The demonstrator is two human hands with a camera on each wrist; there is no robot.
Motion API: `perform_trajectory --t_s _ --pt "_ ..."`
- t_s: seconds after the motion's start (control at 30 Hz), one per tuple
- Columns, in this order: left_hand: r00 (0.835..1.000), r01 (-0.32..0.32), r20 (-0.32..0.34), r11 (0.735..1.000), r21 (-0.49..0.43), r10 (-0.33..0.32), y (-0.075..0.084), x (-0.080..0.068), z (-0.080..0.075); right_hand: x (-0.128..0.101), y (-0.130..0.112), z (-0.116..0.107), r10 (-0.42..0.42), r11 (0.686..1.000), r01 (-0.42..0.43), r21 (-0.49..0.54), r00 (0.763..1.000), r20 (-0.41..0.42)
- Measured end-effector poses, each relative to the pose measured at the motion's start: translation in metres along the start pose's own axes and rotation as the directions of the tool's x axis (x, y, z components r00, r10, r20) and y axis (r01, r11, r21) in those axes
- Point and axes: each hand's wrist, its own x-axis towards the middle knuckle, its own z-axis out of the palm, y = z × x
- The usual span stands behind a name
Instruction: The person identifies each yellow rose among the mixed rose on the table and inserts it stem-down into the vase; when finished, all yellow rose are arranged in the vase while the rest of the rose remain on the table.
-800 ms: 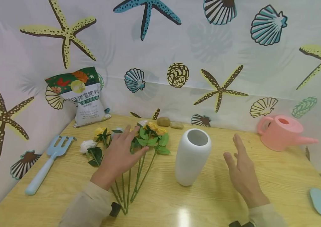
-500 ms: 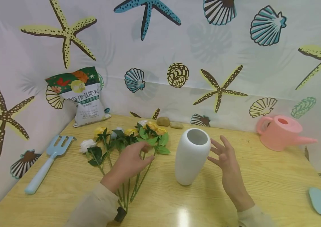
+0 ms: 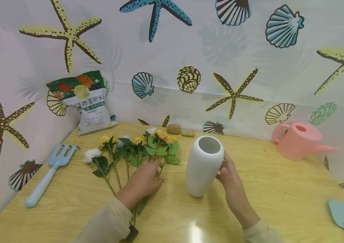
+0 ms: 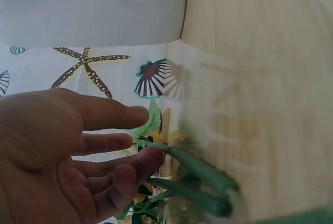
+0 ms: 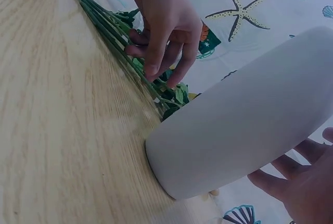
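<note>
A white vase [image 3: 203,165] stands upright on the wooden table [image 3: 281,189]. My right hand [image 3: 231,179] cups its right side, thumb in front and fingers curving round behind; the right wrist view shows the vase [image 5: 244,125] against that hand [image 5: 296,182]. Left of the vase lies a bunch of artificial roses [image 3: 135,148], yellow and white with green leaves. My left hand [image 3: 142,182] rests on their stems [image 3: 115,175] with loosely bent fingers. In the left wrist view a fingertip of that hand [image 4: 104,151] touches a green stem [image 4: 197,169].
A light blue garden fork [image 3: 50,172] lies at the left. A fertiliser bag [image 3: 88,101] leans in the back left corner. Two stones [image 3: 174,129] sit at the back, a pink watering can [image 3: 299,140] back right, a blue trowel [image 3: 343,214] front right.
My right hand has moved left from open air onto the vase's side. My left hand has slid back from the flower heads down onto the stems.
</note>
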Motion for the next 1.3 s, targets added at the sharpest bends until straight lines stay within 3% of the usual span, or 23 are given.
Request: perform_trajectory --t_s 0.33,0.57,0.63,0.7,0.8,0.97,1.1,1.2,1.3 --pt "1.000 0.006 -0.011 0.995 0.101 -0.005 0.003 -0.005 0.007 0.000 -0.002 0.000 0.021 1.000 -0.021 -0.010 1.000 0.011" --pt "1.000 0.022 0.019 0.994 -0.103 -0.020 0.009 -0.003 0.002 0.000 -0.001 -0.001 0.029 0.999 -0.028 -0.018 0.999 0.022" --pt "0.999 0.029 0.030 0.981 -0.190 -0.023 0.013 -0.002 -0.002 0.001 -0.001 -0.001 0.029 0.999 -0.028 -0.020 0.999 0.025" --pt "0.998 0.043 0.047 0.952 -0.303 -0.030 0.017 -0.003 -0.007 0.001 -0.001 -0.001 0.029 0.999 -0.028 -0.026 0.999 0.024" --pt "0.998 0.050 0.059 0.867 -0.496 -0.024 0.022 -0.004 -0.015 0.001 -0.001 -0.001 0.028 0.999 -0.028 -0.033 0.999 0.024" --pt "1.000 0.003 -0.014 0.652 -0.758 -0.021 0.028 -0.008 -0.027 0.001 -0.001 -0.001 0.020 0.999 -0.019 -0.034 0.999 0.025" --pt "0.992 -0.025 -0.081 0.476 -0.879 -0.097 0.036 -0.012 -0.036 0.000 0.000 -0.001 0.022 0.999 -0.021 -0.045 0.999 0.027" --pt "0.980 -0.057 -0.125 0.381 -0.923 -0.156 0.042 -0.015 -0.043 0.000 0.000 0.000 0.031 0.997 -0.030 -0.070 0.999 0.022" --pt "0.962 -0.107 -0.175 0.303 -0.947 -0.209 0.047 -0.017 -0.046 0.000 0.000 0.000 0.033 0.995 -0.032 -0.092 0.999 0.013"
